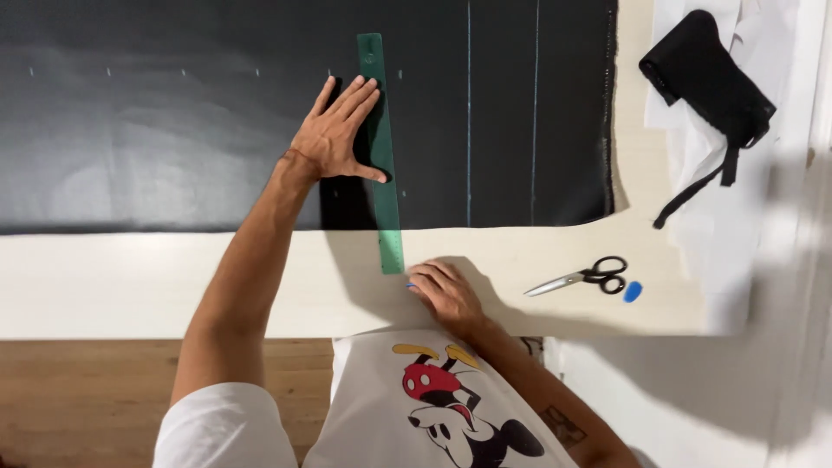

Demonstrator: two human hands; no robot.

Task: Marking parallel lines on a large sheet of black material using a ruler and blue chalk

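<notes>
A long green transparent ruler (pixel 381 156) lies lengthwise across a large sheet of black fabric (pixel 173 113) and reaches onto the pale table. My left hand (pixel 336 134) is spread flat on the ruler and the cloth, fingers apart, pressing them down. My right hand (pixel 444 290) rests on the table just below the ruler's near end, fingers curled around a small blue piece of chalk (pixel 409 284), only its tip showing. Two thin chalk lines (pixel 469 113) run across the fabric to the right of the ruler.
Black-handled scissors (pixel 581 277) and a blue chalk piece (pixel 633 291) lie on the cream table (pixel 130 286) at the right. A rolled black cloth with a strap (pixel 706 74) sits on white paper (pixel 719 217) at the far right. Wooden floor (pixel 87 399) shows below the table edge.
</notes>
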